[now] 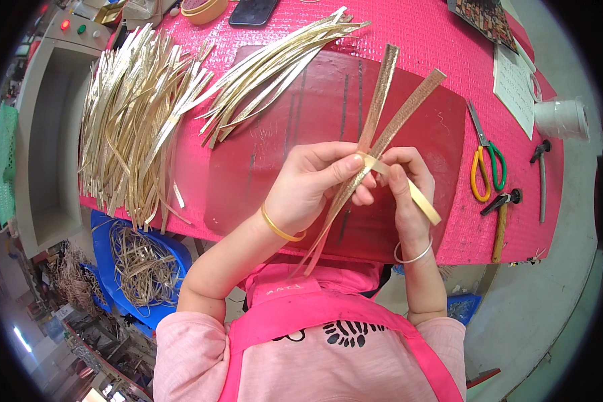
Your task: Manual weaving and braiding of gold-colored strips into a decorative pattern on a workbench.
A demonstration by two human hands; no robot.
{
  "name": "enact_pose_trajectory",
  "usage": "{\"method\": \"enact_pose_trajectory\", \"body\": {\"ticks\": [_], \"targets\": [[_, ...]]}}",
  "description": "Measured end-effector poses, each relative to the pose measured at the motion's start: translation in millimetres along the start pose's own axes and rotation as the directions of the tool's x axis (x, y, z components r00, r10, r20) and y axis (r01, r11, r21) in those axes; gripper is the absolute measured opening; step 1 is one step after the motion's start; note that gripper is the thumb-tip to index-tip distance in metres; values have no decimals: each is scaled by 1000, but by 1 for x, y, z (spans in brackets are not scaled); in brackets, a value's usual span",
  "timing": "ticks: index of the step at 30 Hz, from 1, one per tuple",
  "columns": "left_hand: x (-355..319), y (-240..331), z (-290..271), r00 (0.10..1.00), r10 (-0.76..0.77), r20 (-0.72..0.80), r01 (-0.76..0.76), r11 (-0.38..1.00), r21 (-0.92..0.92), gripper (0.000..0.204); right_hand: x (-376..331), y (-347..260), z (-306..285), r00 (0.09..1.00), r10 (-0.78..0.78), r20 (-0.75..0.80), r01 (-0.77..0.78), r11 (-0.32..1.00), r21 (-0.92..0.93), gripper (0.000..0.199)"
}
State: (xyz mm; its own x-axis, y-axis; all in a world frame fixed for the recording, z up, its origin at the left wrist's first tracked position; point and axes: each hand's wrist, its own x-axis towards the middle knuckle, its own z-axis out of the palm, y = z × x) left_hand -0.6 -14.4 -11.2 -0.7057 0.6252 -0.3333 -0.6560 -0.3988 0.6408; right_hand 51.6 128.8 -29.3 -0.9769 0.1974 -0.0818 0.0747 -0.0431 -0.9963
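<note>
Head view: gold strips (394, 127) held; paper sheet (514, 87) bears writing.

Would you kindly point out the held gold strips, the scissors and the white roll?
Held gold strips (406, 113), head view: right strip, above the hands.
Scissors (484, 143), head view: near the pivot.
White roll (560, 119), head view: its side.

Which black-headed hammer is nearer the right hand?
The brown wooden-handled hammer; the other, grey-handled hammer lies farther right, farther from the right hand.

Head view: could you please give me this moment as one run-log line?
left hand: pinching gold strips | right hand: holding pale strip across them | nearby: scissors right of red mat
</note>
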Motion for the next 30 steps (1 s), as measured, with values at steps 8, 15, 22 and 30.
{"method": "enact_pose_trajectory", "body": {"ticks": [8,15,22,30], "targets": [[0,4,3,997,61,44,-65,993,101,46,5,8,11,977,-206,46,177,918,355,8],[-9,16,9,1000,18,16,-18,1000,13,21,-6,-7,16,965,-250,-83,263,929,260,20],[3,16,3,987,-126,100,121,991,54,24,-4,1,21,980,-187,-64,197,915,353,16],[-4,7,4,983,181,-35,-156,915,372,19,0,6,18,971,-212,-113,209,977,-39,14]]}}
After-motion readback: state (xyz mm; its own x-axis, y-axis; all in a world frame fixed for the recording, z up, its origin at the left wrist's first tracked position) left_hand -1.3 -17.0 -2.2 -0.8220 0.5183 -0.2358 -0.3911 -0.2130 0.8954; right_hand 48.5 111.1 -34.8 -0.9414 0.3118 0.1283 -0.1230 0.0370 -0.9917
